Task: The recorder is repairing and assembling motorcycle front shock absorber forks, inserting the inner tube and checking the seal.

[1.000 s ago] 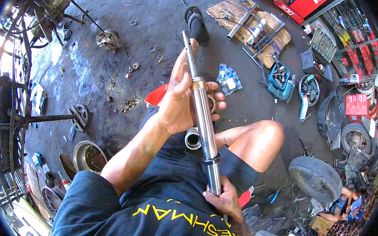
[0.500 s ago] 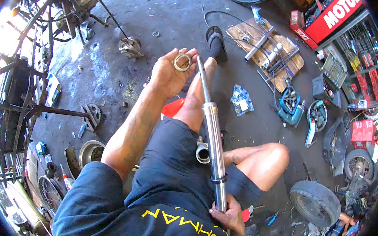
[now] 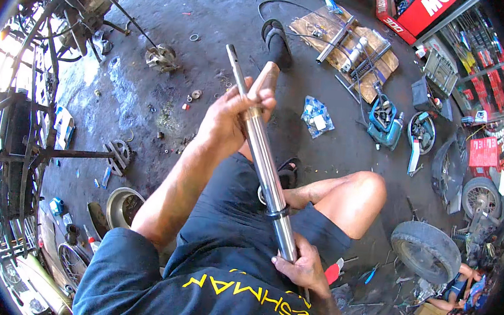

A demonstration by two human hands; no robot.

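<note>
A shiny chrome fork tube (image 3: 265, 158) slants up across my lap, a thin rod (image 3: 234, 61) standing out of its far end. My right hand (image 3: 304, 267) is wrapped round the tube's near end. Fingers bent, my left hand (image 3: 238, 109) closes around the far end, where a brass-coloured ring (image 3: 254, 111) sits at the tube's rim, around the rod. Part of the ring is hidden by the fingers. A dark collar (image 3: 278, 213) encircles the tube lower down.
Ahead to the right lies cardboard (image 3: 384, 55) with tubes and a spring. Nearer are a blue plastic packet (image 3: 318, 117) and a teal power tool (image 3: 385, 129). A loose tyre (image 3: 425, 252) lies at right; a bare motorcycle frame (image 3: 16, 139) stands at left. Another person (image 3: 459, 286) is at far right.
My left hand has brought the ring from beside the rod onto the tube's far end. The tube has shifted slightly up and left, and my right hand has moved slightly with it.
</note>
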